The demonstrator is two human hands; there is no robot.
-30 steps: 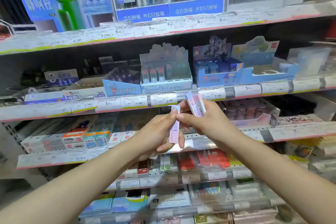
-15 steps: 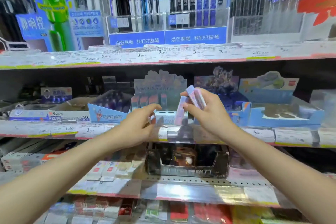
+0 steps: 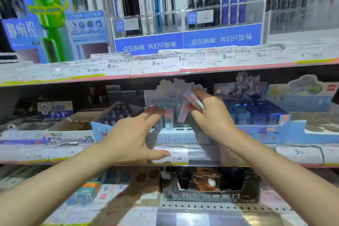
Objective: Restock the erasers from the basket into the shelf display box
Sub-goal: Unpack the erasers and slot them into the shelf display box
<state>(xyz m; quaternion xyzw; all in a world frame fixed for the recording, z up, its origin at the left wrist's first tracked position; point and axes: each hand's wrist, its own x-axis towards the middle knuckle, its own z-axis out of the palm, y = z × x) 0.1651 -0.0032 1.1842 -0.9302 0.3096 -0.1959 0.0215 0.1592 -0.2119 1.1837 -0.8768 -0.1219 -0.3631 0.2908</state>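
The hands are now being held up at the middle shelf, whereas a second ago they were being worked together lower down, in front of the shelf below. At that earlier moment one slim pale pink-and-lilac wrapped eraser [image 3: 182, 114] was being passed between the two hands; it is now being lowered upright into the pastel cardboard display box with the cut-out character header [image 3: 166, 95], pinched at its top by the fingertips of the right hand [image 3: 211, 117]. A small bundle of spare pastel erasers [image 3: 193, 97] is being kept in the same hand, clamped between thumb and curled fingers above the one being placed.

The left hand [image 3: 132, 139] is no longer being used to grip anything: its fingers are being stretched out, relaxed and spread, with the tips reaching towards the pink erasers already standing in the box [image 3: 167, 117]. Whether those tips are actually touching the stock cannot be told through the blur.

The step in hand is judged to be insertion of one eraser into an open slot, with the left hand probably being used to steady the row. Several more erasers are being held in reserve, so the restocking is judged to be only partly done. The basket is not being shown in this view.
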